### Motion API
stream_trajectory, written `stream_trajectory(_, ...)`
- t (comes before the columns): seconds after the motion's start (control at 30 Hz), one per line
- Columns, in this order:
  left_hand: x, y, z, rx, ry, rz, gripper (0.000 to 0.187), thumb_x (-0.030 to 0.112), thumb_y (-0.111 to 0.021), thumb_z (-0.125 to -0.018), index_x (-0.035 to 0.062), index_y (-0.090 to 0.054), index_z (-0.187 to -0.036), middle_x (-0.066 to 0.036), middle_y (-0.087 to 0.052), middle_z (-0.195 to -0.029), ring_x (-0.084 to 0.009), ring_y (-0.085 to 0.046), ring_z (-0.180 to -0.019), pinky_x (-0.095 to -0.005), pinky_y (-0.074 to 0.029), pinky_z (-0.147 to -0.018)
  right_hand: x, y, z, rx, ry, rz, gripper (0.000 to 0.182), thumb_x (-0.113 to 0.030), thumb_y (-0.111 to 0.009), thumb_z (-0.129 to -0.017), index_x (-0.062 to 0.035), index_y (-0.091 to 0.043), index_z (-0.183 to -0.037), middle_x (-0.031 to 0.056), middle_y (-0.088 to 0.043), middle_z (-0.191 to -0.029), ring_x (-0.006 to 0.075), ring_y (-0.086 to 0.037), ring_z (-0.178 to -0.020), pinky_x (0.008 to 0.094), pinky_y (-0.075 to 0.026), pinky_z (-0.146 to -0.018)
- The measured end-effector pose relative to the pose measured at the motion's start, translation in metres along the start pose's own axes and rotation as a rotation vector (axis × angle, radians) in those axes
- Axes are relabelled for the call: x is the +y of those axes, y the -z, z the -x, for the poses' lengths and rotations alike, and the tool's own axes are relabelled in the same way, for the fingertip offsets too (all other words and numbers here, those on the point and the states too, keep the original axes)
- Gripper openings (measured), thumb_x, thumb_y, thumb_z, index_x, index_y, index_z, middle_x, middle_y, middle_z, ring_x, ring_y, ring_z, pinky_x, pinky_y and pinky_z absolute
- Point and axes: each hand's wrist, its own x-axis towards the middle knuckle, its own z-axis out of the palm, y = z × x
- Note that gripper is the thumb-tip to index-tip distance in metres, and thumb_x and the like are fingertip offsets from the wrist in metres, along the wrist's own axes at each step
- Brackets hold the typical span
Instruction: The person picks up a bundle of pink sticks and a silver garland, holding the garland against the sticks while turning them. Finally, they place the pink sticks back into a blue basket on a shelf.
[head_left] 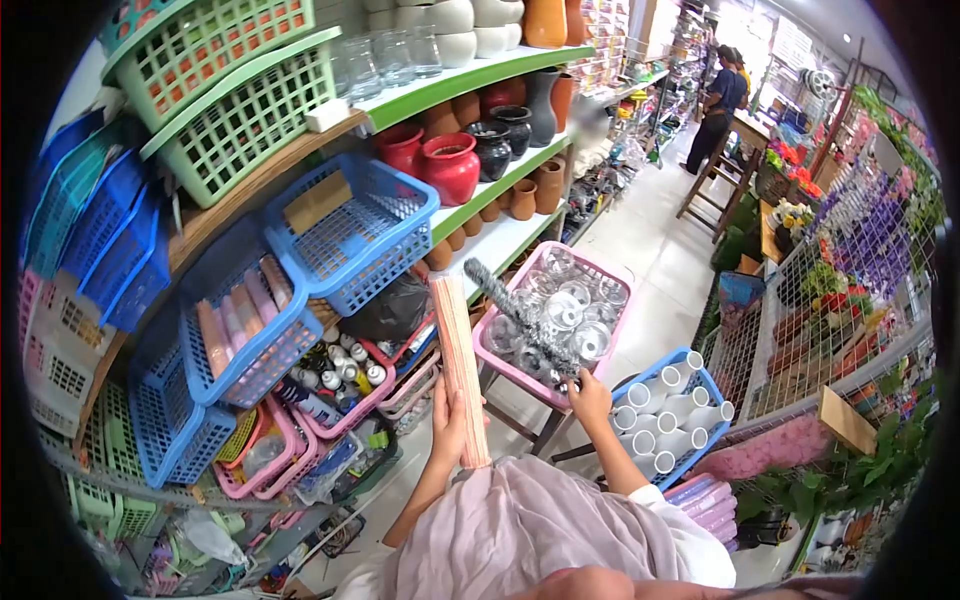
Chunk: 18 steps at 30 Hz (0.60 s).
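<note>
My left hand (450, 425) is wrapped round the lower half of a long, upright roll (458, 365) with pale orange and cream stripes. A grey, fuzzy duster (520, 315) slants over a pink basket (484, 345) full of clear glass or plastic pieces (565, 308). My right hand (588, 395) is closed on the duster's lower end, at the basket's near right corner. The duster's head points up and left, past the basket's rim.
Blue baskets (365, 235) and shelves of pots (450, 168) stand left. On the right are a blue basket (690, 455) of white tubes and a wire rack (780, 300) with flowers. A stool (722, 180) and a person (718, 105) are farther back in the aisle.
</note>
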Motion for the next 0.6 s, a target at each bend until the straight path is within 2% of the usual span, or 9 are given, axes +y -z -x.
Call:
stream_trajectory(0.13,-0.011,-0.016,-0.013,-0.048,0.055,0.001,0.047,0.024,-0.039,-0.099,0.0079,-0.022,-0.140,-0.011,-0.054,-0.096,-0.0137,-0.058,-0.072,-0.0263,-0.053,-0.055,0.026,-0.015,-0.010,0.056,0.111,0.106,0.032,-0.034,-0.069,-0.072,-0.0063,-0.059,-0.085,0.0164,-0.062,-0.074,0.0353,-0.059,-0.075,0.0459,-0.047,-0.063)
stream_trajectory(0.2,-0.017,-0.023,-0.018,-0.023,0.067,0.028,0.047,0.024,-0.039,-0.099,0.0074,-0.022,-0.140,-0.011,-0.053,-0.102,-0.0139,-0.058,-0.076,-0.0271,-0.054,-0.054,0.028,-0.021,-0.012,0.127,0.111,0.165,0.036,-0.032,-0.071,-0.069,-0.0064,-0.058,-0.090,0.0148,-0.059,-0.089,0.0331,-0.055,-0.087,0.0452,-0.047,-0.069)
stream_trajectory(0.23,-0.020,-0.026,-0.020,-0.026,0.067,0.027,0.047,0.024,-0.039,-0.099,0.0074,-0.022,-0.140,-0.011,-0.053,-0.102,-0.0139,-0.058,-0.076,-0.0271,-0.054,-0.054,0.028,-0.024,-0.013,0.081,0.079,0.184,0.043,-0.036,-0.070,-0.070,-0.0047,-0.056,-0.097,0.0135,-0.054,-0.099,0.0322,-0.053,-0.093,0.0459,-0.044,-0.072)
stream_trajectory(0.33,-0.032,-0.029,-0.024,-0.004,0.061,0.040,0.048,0.025,-0.040,-0.099,0.0074,-0.022,-0.140,-0.012,-0.051,-0.107,-0.0139,-0.058,-0.077,-0.0276,-0.054,-0.053,0.024,-0.025,-0.012,0.120,0.070,0.269,0.049,-0.039,-0.069,-0.070,-0.0034,-0.054,-0.101,0.0125,-0.054,-0.099,0.0308,-0.053,-0.094,0.0451,-0.041,-0.073)
stream_trajectory(0.37,-0.036,-0.029,-0.024,0.004,0.063,0.043,0.048,0.025,-0.040,-0.099,0.0077,-0.022,-0.140,-0.012,-0.053,-0.104,-0.0140,-0.059,-0.074,-0.0274,-0.054,-0.053,0.027,-0.030,-0.012,0.112,0.065,0.284,0.054,-0.042,-0.068,-0.070,-0.0027,-0.052,-0.104,0.0122,-0.054,-0.099,0.0299,-0.052,-0.095,0.0446,-0.038,-0.074)
stream_trajectory(0.53,-0.033,-0.033,-0.026,0.027,0.086,0.069,0.047,0.027,-0.039,-0.099,0.0088,-0.023,-0.139,-0.012,-0.056,-0.093,-0.0147,-0.059,-0.063,-0.0268,-0.053,-0.052,0.012,-0.012,-0.010,0.022,-0.007,0.275,0.056,-0.041,-0.069,-0.069,-0.0026,-0.052,-0.106,0.0126,-0.054,-0.105,0.0276,-0.051,-0.098,0.0446,-0.037,-0.077)
stream_trajectory(0.6,-0.029,-0.036,-0.028,0.088,0.084,0.066,0.045,0.028,-0.039,-0.099,0.0097,-0.025,-0.138,-0.012,-0.057,-0.086,-0.0150,-0.059,-0.057,-0.0264,-0.052,-0.051,0.004,-0.004,-0.008,0.139,-0.022,0.217,0.058,-0.041,-0.069,-0.070,-0.0016,-0.052,-0.109,0.0137,-0.052,-0.109,0.0285,-0.048,-0.104,0.0460,-0.037,-0.081)
